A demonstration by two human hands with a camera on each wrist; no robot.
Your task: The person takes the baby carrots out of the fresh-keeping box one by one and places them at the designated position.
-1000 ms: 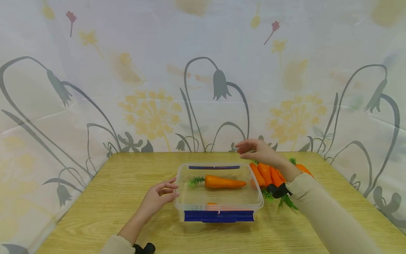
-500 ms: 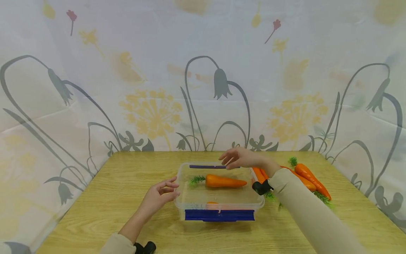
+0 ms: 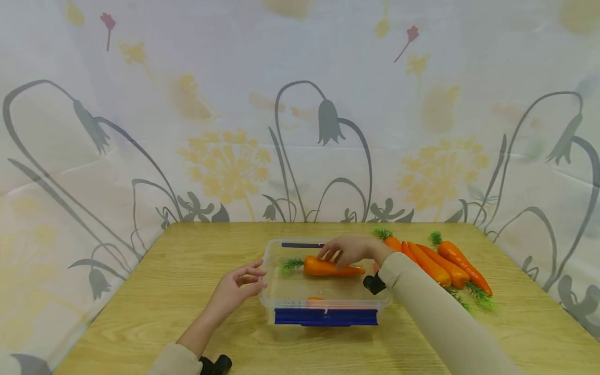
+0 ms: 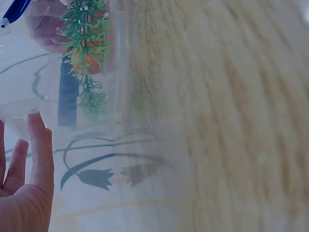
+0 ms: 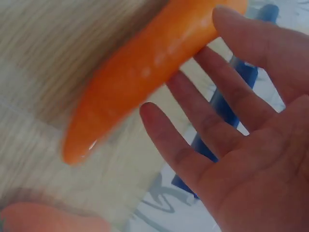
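A clear plastic box [image 3: 325, 303] with blue clips stands on the wooden table. Inside it lies an orange carrot [image 3: 313, 266] with a green leafy top, and a second bit of orange shows low behind the front wall. My right hand [image 3: 349, 250] reaches into the box over the carrot. In the right wrist view its thumb overlaps the carrot [image 5: 145, 72] and its fingertips lie along the edge, spread and only slightly bent; firm contact cannot be made out. My left hand [image 3: 240, 284] is at the box's left rim, fingers loosely extended, a fingertip against the rim [image 4: 21, 110].
Several more carrots [image 3: 428, 263] with green tops lie in a group on the table [image 3: 201, 250] right of the box. One carrot [image 5: 53, 220] shows blurred through the box in the right wrist view. A flower-printed cloth [image 3: 225, 104] hangs behind the table.
My right hand has moved left and down from above the carrot group into the box, onto the carrot there. The left hand has stayed at the rim.
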